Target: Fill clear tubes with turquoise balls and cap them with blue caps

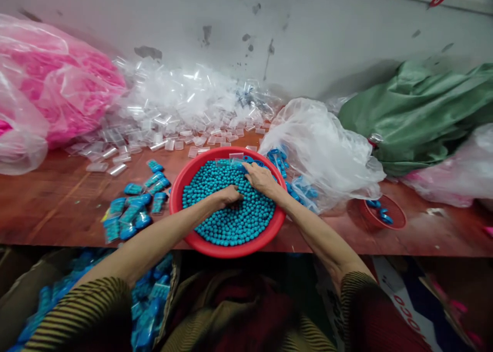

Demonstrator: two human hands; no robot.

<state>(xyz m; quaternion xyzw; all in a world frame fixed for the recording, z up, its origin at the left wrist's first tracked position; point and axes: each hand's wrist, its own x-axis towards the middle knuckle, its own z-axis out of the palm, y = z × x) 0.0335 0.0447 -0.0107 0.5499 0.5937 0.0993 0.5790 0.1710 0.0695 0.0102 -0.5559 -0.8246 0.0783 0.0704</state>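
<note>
A round red plastic basin (275, 234) holds a thick layer of small blue beads (227, 228) and stands at the table's front edge. My left hand (230, 195) is curled down among the beads near the middle, its fingertips hidden. At the basin's far right side, my right hand (261, 179) has thumb and fingers closed on a small blue plastic piece (244, 168). Several blue caps (252, 161) and a clear plastic case (236, 156) lie on the beads just beyond that hand.
Filled blue cases (133, 208) lie left of the basin. Clear cases (169, 136) are heaped behind it. A white plastic bag (316, 151), blue caps (278, 159) and a small red basket (396, 218) are to the right. Below the table, a box holds more blue pieces (152, 306).
</note>
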